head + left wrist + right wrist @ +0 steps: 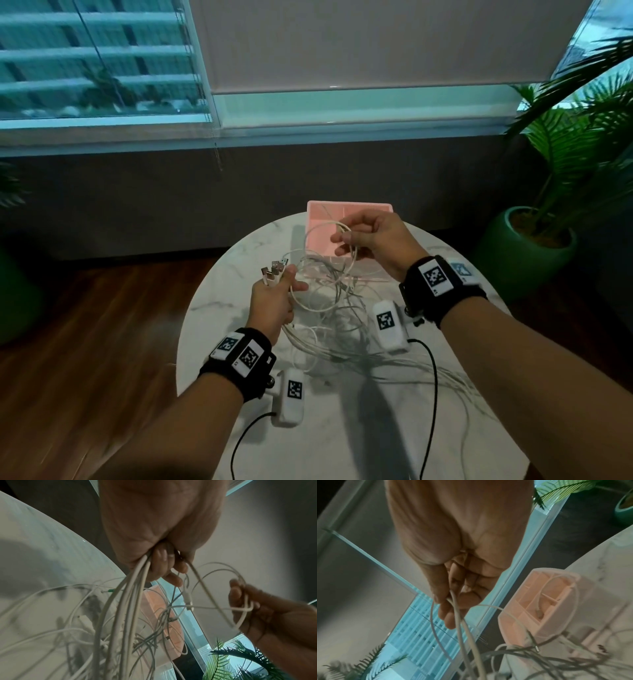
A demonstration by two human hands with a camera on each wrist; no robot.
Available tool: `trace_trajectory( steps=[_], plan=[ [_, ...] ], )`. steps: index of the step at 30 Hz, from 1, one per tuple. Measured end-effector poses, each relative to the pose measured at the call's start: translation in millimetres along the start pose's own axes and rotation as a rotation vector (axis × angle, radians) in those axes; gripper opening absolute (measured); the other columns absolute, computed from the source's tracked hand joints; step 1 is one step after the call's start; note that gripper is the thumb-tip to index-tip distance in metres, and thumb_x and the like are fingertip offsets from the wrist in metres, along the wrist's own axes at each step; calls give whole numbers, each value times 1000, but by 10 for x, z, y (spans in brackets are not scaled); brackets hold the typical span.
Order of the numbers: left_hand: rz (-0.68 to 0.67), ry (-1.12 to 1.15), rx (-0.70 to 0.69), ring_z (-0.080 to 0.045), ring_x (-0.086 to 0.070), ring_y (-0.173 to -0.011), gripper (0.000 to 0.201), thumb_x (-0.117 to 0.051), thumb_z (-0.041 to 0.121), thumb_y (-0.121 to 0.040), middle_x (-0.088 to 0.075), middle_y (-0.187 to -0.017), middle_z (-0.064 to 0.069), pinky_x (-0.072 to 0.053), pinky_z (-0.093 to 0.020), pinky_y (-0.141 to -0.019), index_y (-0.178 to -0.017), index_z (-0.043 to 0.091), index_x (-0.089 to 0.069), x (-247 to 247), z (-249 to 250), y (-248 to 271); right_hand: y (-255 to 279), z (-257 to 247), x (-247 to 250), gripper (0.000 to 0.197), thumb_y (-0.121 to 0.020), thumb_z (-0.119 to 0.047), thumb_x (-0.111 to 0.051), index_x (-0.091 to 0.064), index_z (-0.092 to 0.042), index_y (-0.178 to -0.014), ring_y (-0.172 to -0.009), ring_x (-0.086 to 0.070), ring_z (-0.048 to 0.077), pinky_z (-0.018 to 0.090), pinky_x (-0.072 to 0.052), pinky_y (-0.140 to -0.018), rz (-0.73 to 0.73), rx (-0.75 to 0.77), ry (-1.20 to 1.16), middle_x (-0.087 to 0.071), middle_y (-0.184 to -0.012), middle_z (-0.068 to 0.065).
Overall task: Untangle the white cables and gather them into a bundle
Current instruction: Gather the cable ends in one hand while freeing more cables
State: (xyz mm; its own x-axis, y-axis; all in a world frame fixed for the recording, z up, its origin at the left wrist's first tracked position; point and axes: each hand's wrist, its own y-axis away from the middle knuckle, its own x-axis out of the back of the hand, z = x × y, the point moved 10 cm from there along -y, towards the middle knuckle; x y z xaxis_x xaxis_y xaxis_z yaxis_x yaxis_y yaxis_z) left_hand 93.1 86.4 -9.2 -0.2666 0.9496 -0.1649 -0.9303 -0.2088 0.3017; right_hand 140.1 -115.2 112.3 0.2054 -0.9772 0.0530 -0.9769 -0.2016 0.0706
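A tangle of thin white cables [337, 308] lies and hangs over the round marble table [219, 308]. My left hand [274, 298] grips several cable ends, their metal plugs [272, 269] sticking up past the fingers; in the left wrist view the strands [130, 595] stream down from that fist [161, 563]. My right hand [370, 240], raised over the pink box, pinches a loop of cable [322, 229] between thumb and fingers. In the right wrist view the strands [458, 623] run down from its curled fingers [452, 601]. The right hand [248, 601] also shows in the left wrist view.
A pink divided box [349, 207] stands at the table's far edge, one cable trailing into it. A potted palm in a green pot [524, 250] stands to the right. Window wall behind; wooden floor [102, 325] to the left. Black sensor leads [433, 377] hang from both wrists.
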Motion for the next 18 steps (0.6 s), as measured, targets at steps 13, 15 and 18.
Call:
trace_trajectory(
  steps=[13, 15, 18],
  plan=[
    [44, -46, 22, -15, -31, -43, 25, -66, 29, -99, -66, -69, -8, -24, -18, -40, -86, 8, -63, 256, -117, -45, 572, 1370, 1476, 25, -85, 11, -45, -60, -8, -80, -61, -60, 32, 55, -59, -71, 483, -444, 238, -57, -77, 22],
    [41, -57, 29, -15, -30, -43, 28, -66, 29, -99, -67, -71, -9, -24, -19, -40, -83, 6, -63, 256, -146, -45, 667, 1417, 1599, 28, -85, 14, -42, -60, -7, -80, -62, -60, 33, 58, -58, -74, 520, -465, 218, -56, -78, 22],
    [36, -79, 44, -15, -30, -43, 30, -66, 29, -98, -67, -72, -10, -23, -18, -40, -80, 5, -64, 233, -196, -29, 717, 1344, 1700, 28, -91, 14, -41, -54, -5, -74, -63, -58, 33, 49, -57, -66, 556, -426, 105, -51, -79, 20]
  ],
)
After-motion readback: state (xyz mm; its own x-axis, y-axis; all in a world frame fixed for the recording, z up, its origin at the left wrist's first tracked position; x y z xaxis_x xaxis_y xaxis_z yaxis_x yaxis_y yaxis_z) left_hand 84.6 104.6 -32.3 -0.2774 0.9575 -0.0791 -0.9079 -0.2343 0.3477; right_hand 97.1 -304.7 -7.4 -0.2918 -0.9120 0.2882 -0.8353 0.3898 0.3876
